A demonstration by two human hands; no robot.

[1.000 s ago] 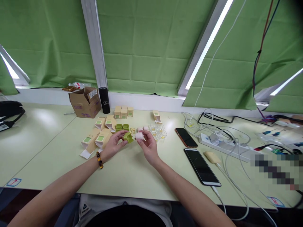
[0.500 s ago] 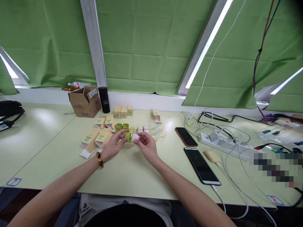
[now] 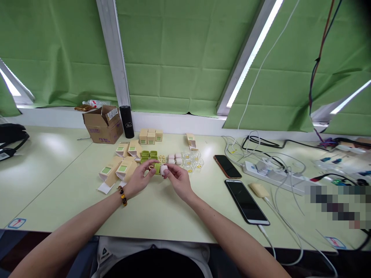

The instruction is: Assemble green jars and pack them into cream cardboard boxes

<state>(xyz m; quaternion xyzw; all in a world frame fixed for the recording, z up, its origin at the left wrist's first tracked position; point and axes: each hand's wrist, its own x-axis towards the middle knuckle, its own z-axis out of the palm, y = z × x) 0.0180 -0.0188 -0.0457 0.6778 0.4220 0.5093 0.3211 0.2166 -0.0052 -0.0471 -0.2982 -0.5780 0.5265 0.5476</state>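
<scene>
My left hand (image 3: 143, 175) grips a small green case (image 3: 157, 168), which has a tan ring-like piece at its left end. In my right hand (image 3: 177, 178) is a small whitish-pink rounded block (image 3: 164, 170), pinched against the open right side of the green case. Whether the block is partly inside the case I cannot tell. Just beyond my hands stand several green cases (image 3: 149, 154), tiny yellowish pieces (image 3: 162, 158), more pinkish-white blocks (image 3: 174, 158) and clear plastic cups (image 3: 191, 161) with yellow at the bottom.
Opened tan cartons (image 3: 117, 170) lie left of my hands, and closed small boxes (image 3: 151, 136) stand behind. A brown cardboard box (image 3: 103, 124) and a black cylinder (image 3: 126, 122) are at the back left. Two phones (image 3: 246, 201), a power strip (image 3: 275, 178) and cables lie right.
My right hand has moved slightly left and turned, bringing the pinkish-white block up against the green case. My left hand keeps its hold on the case.
</scene>
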